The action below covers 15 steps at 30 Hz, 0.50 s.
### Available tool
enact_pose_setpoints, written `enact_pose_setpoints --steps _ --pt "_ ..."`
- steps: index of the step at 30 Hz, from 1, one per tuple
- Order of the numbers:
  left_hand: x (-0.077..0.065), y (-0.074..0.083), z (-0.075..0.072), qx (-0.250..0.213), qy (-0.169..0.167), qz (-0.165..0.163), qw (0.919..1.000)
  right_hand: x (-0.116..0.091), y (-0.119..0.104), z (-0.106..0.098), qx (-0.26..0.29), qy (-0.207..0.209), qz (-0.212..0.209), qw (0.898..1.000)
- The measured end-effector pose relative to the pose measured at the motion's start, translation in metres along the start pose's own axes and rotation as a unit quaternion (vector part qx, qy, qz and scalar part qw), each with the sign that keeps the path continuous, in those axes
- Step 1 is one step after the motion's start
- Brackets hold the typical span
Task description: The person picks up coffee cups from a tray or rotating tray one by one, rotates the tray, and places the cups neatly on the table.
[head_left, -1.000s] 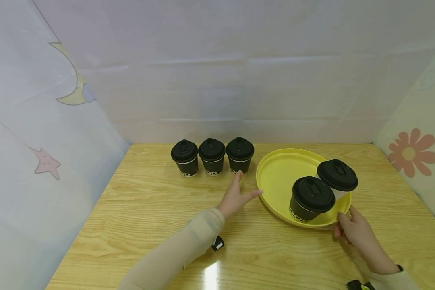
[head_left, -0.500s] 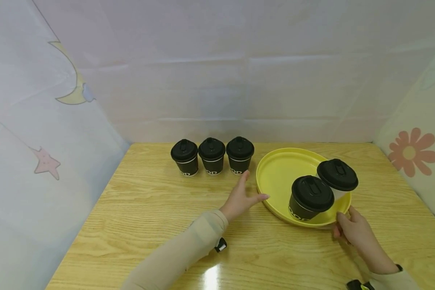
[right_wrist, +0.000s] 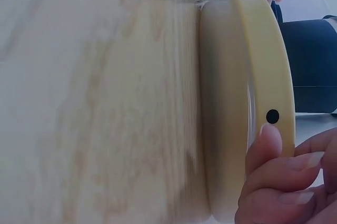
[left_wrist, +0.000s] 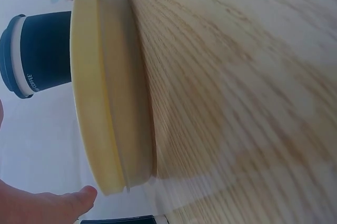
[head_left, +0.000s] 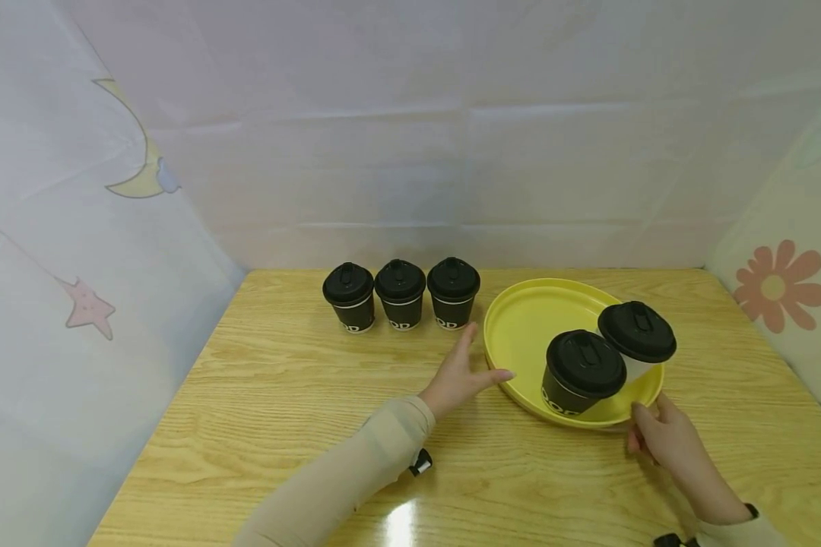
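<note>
Two lidded paper coffee cups share a round yellow tray [head_left: 527, 327] with a raised rim: a dark one [head_left: 575, 384] at the front and another [head_left: 636, 334] with a white lower side behind it. My right hand [head_left: 667, 437] grips the tray's near right rim, curled fingertips [right_wrist: 271, 137] right by a black dot on its outer edge. At the opposite side, my left hand [head_left: 454, 380] is spread beside the left rim and holds nothing. Its thumb [left_wrist: 81, 200] points at the rim, overlapping it in the head view.
Several more objects stand around: three black-lidded coffee cups, left [head_left: 351, 300], middle [head_left: 400, 296] and right [head_left: 454, 295], form a row at the wooden table's [head_left: 260, 395] back. The right one is just beyond my left fingertips. A pale cloth [head_left: 410, 152] hangs behind.
My left hand has slid a little to the right along the tray's rim. The front cup has shifted slightly left, while my right hand keeps its grip with a slight leftward shift.
</note>
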<state>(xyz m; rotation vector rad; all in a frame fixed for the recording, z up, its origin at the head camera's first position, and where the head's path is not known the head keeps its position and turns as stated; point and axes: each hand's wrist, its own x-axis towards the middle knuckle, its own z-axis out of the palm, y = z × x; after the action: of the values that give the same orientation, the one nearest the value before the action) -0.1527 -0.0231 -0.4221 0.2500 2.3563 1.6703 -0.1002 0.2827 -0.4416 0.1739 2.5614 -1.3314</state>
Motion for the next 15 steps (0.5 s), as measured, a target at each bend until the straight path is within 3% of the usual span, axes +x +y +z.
enact_pose_setpoints --steps 11,15 --pt "0.004 -0.001 0.006 0.009 -0.001 0.014 0.9999 0.005 -0.004 -0.014 0.010 0.032 -0.006 0.999" --pt "0.004 -0.001 0.007 0.010 -0.002 0.009 0.9999 0.013 -0.004 -0.021 0.010 0.022 0.000 1.000"
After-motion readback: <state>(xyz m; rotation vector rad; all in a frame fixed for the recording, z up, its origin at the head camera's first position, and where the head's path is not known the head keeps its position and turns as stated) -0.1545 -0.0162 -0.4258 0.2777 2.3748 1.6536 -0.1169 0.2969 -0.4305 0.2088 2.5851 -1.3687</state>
